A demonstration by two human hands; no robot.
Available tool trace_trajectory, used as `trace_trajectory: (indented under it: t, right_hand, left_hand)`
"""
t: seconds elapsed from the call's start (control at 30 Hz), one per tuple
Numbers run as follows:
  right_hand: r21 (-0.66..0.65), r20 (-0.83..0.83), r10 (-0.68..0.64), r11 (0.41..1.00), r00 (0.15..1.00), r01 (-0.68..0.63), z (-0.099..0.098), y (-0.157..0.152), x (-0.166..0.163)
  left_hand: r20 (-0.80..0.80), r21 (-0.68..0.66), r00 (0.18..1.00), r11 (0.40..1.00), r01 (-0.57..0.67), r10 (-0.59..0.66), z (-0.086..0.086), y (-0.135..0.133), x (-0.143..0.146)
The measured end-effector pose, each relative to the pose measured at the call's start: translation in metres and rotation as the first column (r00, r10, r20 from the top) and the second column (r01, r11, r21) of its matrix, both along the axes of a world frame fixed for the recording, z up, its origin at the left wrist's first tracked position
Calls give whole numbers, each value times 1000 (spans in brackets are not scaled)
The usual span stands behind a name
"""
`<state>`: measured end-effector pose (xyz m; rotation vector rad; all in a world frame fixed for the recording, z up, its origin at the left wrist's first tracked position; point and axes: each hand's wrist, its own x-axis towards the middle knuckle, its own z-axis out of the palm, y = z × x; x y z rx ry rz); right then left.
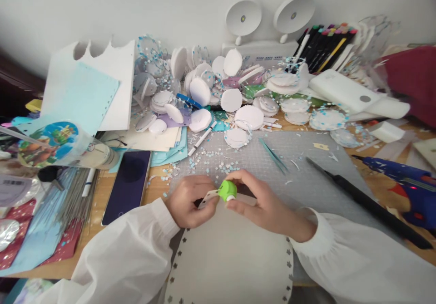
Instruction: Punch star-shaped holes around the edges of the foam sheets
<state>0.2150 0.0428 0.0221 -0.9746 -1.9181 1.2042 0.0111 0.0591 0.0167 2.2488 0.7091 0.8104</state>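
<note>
Head view: the right hand [264, 203] grips a green punch [227, 189] near centre; the left hand [192, 199] seemingly pinches the white sheet [231, 261]. White discs [231, 100] crowd the far side, phone [127, 188] left, glue gun [397, 169] right.

A plain, pale wall [184, 4] is filling the top of the frame — soft, diffuse light is spreading across it. At upper centre, a white twin-headed lamp [260, 47] is standing before the wall; a wooden tabletop [91, 229] is showing at lower left.

Left hand [195, 200] holds a strip [209, 198], right hand [264, 203] a green punch [227, 189].
</note>
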Motion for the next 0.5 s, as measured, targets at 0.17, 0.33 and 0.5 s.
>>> trace_trajectory:
  t: [0.17, 0.33, 0.5]
  right_hand:
    - [7, 18, -7, 1000, 1000, 7, -4, -1, 0]
    - [87, 45, -11, 996, 999, 8, -7, -1, -1]
    - [330, 74, -40, 944, 996, 13, -9, 1, 2]
  left_hand:
    - [28, -7, 1000, 1000, 15, -15, 0, 1, 0]
    - [48, -74, 999, 997, 5, -1, 2, 0, -2]
    - [72, -102, 997, 995, 18, -11, 5, 1, -2]
